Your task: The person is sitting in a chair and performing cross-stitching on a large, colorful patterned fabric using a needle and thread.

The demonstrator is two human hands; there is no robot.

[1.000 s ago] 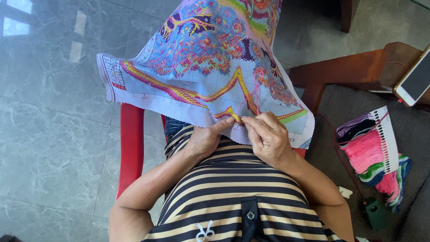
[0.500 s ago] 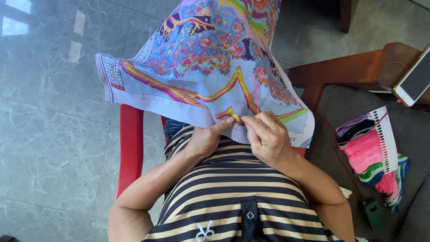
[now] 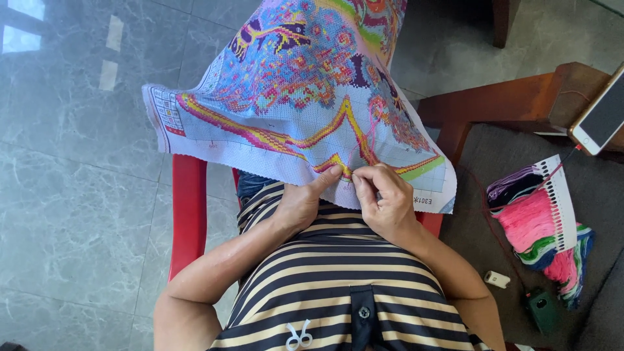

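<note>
Most of the cross-stitch canvas [image 3: 305, 97] draped over the lap is already filled with colour (only the pale near border looks bare), its near edge pinched by the left hand [image 3: 302, 205] while the right hand [image 3: 383, 201] nips pink thread [image 3: 370, 133] there.

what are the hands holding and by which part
Both hands hold the cross-stitch cloth at its lower edge: left hand with thumb on top, right hand pinching it in its fingers.
</note>
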